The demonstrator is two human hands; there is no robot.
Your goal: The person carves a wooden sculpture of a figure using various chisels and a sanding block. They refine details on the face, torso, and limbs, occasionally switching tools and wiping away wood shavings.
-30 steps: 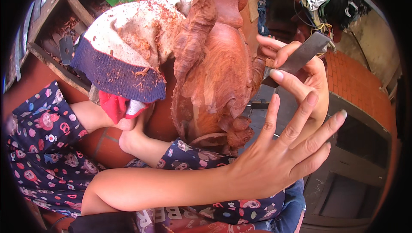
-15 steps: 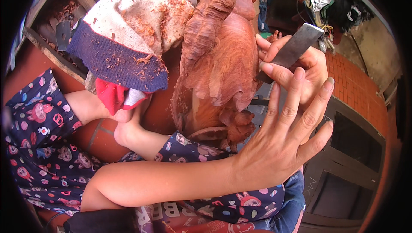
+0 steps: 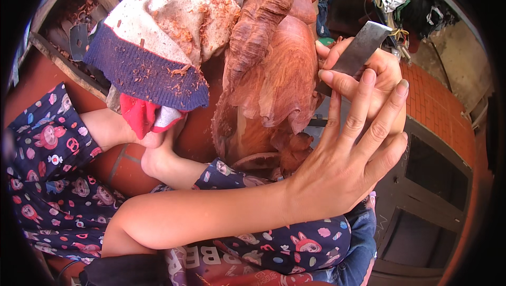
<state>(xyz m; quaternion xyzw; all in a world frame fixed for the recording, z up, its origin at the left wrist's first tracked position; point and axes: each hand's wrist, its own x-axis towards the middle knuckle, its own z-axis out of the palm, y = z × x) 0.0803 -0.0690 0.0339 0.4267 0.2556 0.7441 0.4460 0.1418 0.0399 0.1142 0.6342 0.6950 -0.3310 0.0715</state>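
A flat, grey metal scraper blade [image 3: 362, 49] is pinched between the thumb and fingers of my right hand [image 3: 389, 70], just right of the carved wood. My left hand [image 3: 337, 154] reaches across from the lower left, its back showing and its fingers spread. It overlaps my right hand, and its index fingertip lies close to the blade's lower end; whether it touches is unclear. Its thumb is hidden. The reddish-brown wooden carving [image 3: 284, 70] stands upright in front of me, with folded, wavy shapes and fine grain. The blade's lower end is beside the carving's right side.
Left of the carving, a shaving-strewn white and navy cloth [image 3: 158, 49] is draped, with red fabric [image 3: 138, 113] under it. Wooden bars [image 3: 68, 67] lie at the far left. Dark panels [image 3: 421, 196] stand at right; bundled cords [image 3: 395, 7] sit at the upper right.
The blade has tilted slightly and shifted a little left and down. My left hand's fingers have drawn a little closer over my right hand. The carving stands in much the same place.
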